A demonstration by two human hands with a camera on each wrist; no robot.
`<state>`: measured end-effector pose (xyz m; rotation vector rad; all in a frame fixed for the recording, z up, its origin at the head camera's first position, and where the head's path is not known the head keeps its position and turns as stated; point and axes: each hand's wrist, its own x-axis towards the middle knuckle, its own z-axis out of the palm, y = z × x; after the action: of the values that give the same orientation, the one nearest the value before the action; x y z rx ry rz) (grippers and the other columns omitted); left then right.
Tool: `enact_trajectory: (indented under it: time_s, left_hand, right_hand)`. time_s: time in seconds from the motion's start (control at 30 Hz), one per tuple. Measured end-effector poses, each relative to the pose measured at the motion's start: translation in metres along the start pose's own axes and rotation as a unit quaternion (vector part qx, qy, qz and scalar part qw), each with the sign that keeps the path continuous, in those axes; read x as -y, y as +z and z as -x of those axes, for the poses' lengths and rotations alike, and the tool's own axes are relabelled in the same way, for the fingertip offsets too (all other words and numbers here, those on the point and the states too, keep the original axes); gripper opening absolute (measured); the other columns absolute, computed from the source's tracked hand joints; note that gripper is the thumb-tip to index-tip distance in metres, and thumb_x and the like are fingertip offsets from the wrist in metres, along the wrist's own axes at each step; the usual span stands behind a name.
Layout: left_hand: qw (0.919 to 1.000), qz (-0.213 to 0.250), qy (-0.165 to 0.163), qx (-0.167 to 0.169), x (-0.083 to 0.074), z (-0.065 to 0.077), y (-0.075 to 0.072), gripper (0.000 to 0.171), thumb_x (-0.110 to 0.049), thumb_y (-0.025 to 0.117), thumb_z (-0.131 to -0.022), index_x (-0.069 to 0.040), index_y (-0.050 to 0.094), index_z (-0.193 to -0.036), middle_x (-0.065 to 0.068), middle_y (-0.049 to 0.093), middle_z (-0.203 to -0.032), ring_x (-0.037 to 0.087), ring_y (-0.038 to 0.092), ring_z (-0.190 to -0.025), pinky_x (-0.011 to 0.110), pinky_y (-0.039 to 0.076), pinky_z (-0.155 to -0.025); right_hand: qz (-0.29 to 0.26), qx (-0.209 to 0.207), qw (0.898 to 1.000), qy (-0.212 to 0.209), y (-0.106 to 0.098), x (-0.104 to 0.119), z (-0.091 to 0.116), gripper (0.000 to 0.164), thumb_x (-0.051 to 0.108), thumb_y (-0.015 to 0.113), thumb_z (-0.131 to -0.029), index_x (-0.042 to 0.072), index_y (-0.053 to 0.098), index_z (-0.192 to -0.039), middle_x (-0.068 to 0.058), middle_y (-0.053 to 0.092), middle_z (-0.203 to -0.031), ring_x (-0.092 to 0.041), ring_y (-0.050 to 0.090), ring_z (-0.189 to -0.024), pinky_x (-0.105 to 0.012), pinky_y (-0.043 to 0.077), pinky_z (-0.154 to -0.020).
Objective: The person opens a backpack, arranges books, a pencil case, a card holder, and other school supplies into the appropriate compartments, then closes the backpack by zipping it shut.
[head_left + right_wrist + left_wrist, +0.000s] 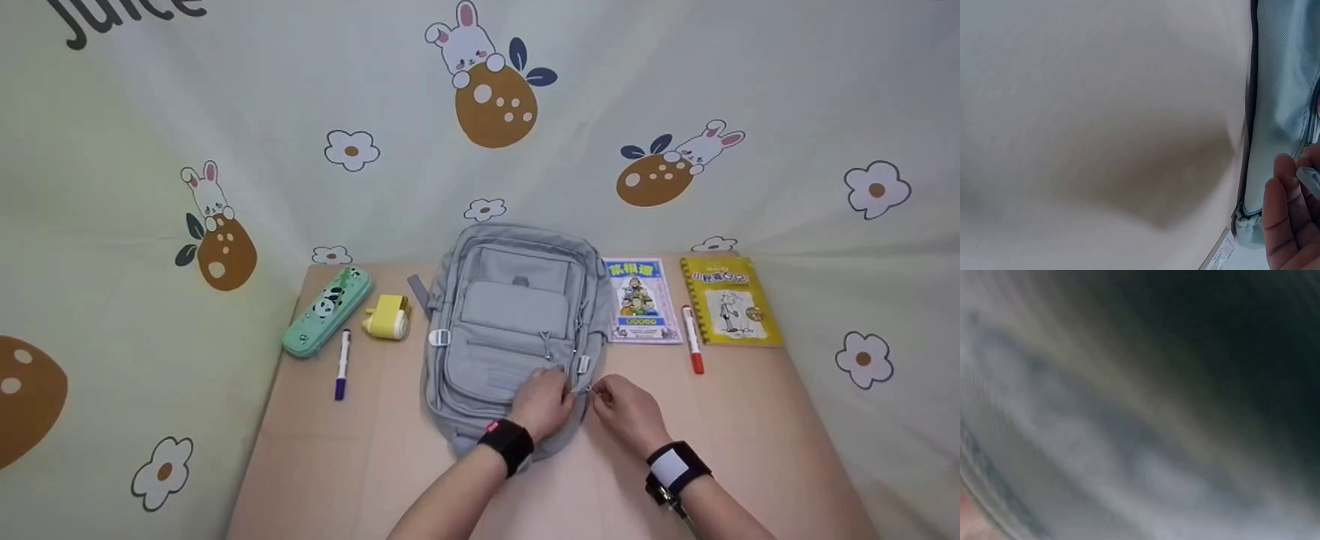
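Note:
A grey backpack (517, 307) lies on its back on the table, front pockets facing up. My left hand (544, 401) grips the fabric at its lower right edge, thumb toward the side zipper. Just to the right, my right hand (628, 411) pinches a small zipper pull (589, 388) at the bag's right side. In the right wrist view the pull (1310, 180) shows between thumb and fingers (1278, 216), beside the bag's side panel (1280, 101). The left wrist view is filled by blurred grey fabric (1072, 450) very close up.
Left of the bag lie a green panda pencil case (328, 311), a yellow-and-white pencil sharpener (388, 318) and a purple-capped marker (343, 366). To its right are a comic-covered book (641, 300), a red-capped marker (692, 341) and a yellow spiral notebook (731, 301). A printed curtain (375, 202) surrounds the table.

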<state>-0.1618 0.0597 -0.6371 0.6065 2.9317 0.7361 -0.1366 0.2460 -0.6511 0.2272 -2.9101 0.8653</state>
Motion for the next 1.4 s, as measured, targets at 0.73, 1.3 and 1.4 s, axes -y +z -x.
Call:
enact_trajectory:
  time_s: [0.73, 1.3, 1.4]
  left_hand:
    - [0.9981, -0.002, 0.041, 0.047, 0.007, 0.021, -0.012, 0.023, -0.034, 0.07, -0.094, -0.014, 0.058, -0.092, 0.015, 0.059, -0.142, 0.027, 0.056, -0.129, 0.036, 0.05, -0.099]
    - [0.9915, 0.027, 0.072, 0.105, 0.043, 0.063, -0.036, 0.018, -0.028, 0.063, -0.098, -0.017, 0.06, -0.085, 0.006, 0.064, -0.133, 0.02, 0.063, -0.119, 0.035, 0.049, -0.101]
    - [0.9922, 0.032, 0.072, 0.097, 0.044, 0.064, -0.034, 0.013, -0.024, 0.062, -0.1, -0.014, 0.064, -0.091, 0.01, 0.063, -0.137, 0.023, 0.06, -0.124, 0.036, 0.048, -0.104]
  right_hand:
    - [-0.023, 0.005, 1.0, 0.012, 0.008, 0.001, 0.004, 0.012, 0.008, 0.076, -0.085, 0.014, 0.071, -0.094, 0.007, 0.061, -0.086, -0.011, 0.056, -0.078, -0.035, 0.049, -0.071]
    - [-0.078, -0.023, 0.995, 0.066, -0.001, -0.01, 0.011, 0.009, 0.01, 0.079, -0.087, 0.014, 0.075, -0.094, 0.003, 0.064, -0.087, -0.015, 0.059, -0.08, -0.038, 0.051, -0.074]
    - [-0.081, -0.022, 0.994, 0.074, -0.002, -0.01, 0.012, 0.008, 0.012, 0.08, -0.087, 0.015, 0.074, -0.093, 0.004, 0.064, -0.087, -0.015, 0.06, -0.081, -0.037, 0.051, -0.074]
